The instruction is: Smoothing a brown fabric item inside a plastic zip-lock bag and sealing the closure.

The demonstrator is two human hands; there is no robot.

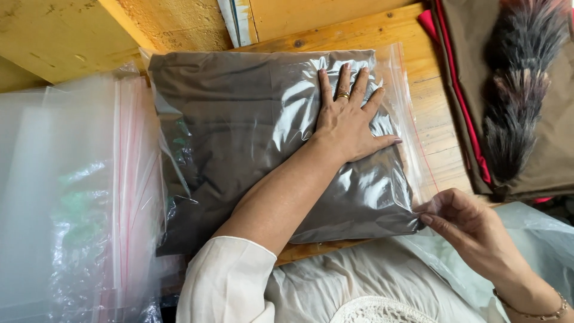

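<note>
A clear plastic zip bag (239, 137) holding folded dark brown fabric lies on a wooden table (436, 131). My left hand (348, 119), with a ring on one finger, lies flat on the bag's right half, fingers spread, pressing down. My right hand (463, 230), with a thin bracelet at the wrist, pinches the bag's open sealing edge (418, 179) at its near right corner between thumb and fingertips. The bag's mouth, with a thin red line, runs along its right side.
A stack of empty clear zip bags (78, 197) with red strips lies at the left. A brown garment with red lining (472, 90) and a dark fur trim (517, 90) lies at the right. Loose clear plastic (538, 239) covers my lap.
</note>
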